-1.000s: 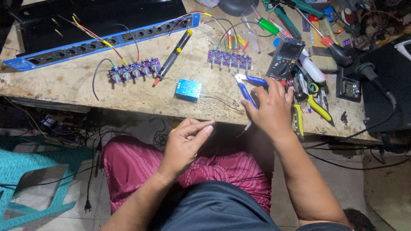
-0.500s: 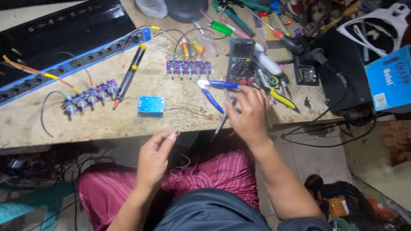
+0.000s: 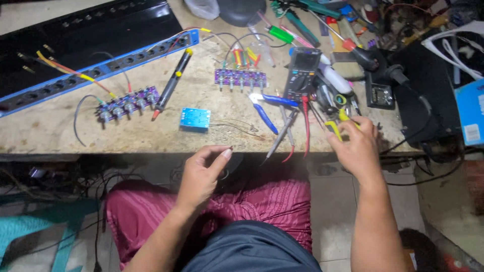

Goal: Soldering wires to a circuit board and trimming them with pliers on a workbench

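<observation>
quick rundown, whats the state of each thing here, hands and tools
left hand: below the bench edge, thumb and forefinger pinched, what it holds too small to tell
right hand: gripping the yellow-handled pliers
blue-handled pliers: lying flat, untouched
multimeter: lying on the bench, leads attached
small blue module: flat, apart from both hands
black pen-shaped tool: lying loose

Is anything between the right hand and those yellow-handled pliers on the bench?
Nothing visible. The right hand is already on the yellow-handled pliers, fingers over the handles. The red probe lead and the blue-handled pliers lie off to its left, clear of it.
</observation>
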